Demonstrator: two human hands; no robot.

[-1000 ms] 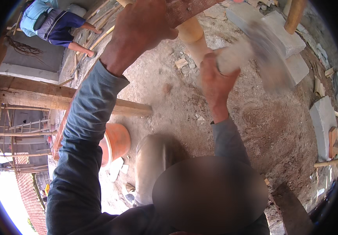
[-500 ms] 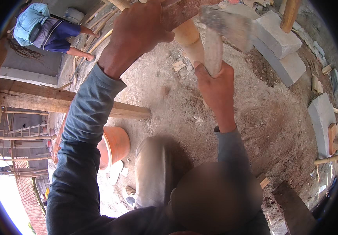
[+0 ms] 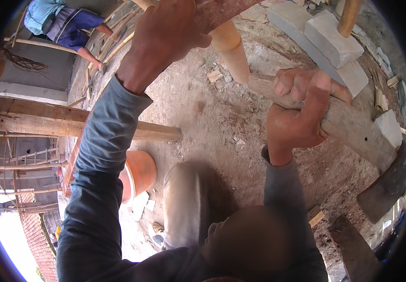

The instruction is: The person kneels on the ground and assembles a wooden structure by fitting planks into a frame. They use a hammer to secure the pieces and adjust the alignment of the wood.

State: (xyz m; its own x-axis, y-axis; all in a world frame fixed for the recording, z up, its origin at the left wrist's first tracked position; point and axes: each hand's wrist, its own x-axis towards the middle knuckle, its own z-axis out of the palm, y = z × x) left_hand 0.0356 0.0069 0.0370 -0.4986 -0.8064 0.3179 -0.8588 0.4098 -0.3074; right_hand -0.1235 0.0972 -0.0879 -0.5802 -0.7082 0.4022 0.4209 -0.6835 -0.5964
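Note:
At the top of the view, my left hand (image 3: pixel 167 40) is closed on a reddish-brown board (image 3: pixel 226 11). Just beneath that board a thick bamboo pole (image 3: pixel 229 44) slants down. My right hand (image 3: pixel 301 105) grips the worn wooden handle of a hatchet (image 3: pixel 358 134), raised out to the right. Its broad dark metal head (image 3: pixel 386 185) hangs at the far end of the handle, near the right edge, apart from the board. The left hand's fingertips are partly hidden behind the board.
A squared timber (image 3: pixel 48 120) juts in from the left. Below it stands an orange bucket (image 3: pixel 139 174). Pale blocks (image 3: pixel 332 40) lie at the upper right, and a dark plank (image 3: pixel 353 249) at lower right. Another person (image 3: pixel 64 23) bends over at upper left.
My right hand has swung the hatchet away from the board, to the right and down. My left hand stays on the board. The other person has shifted slightly up and right.

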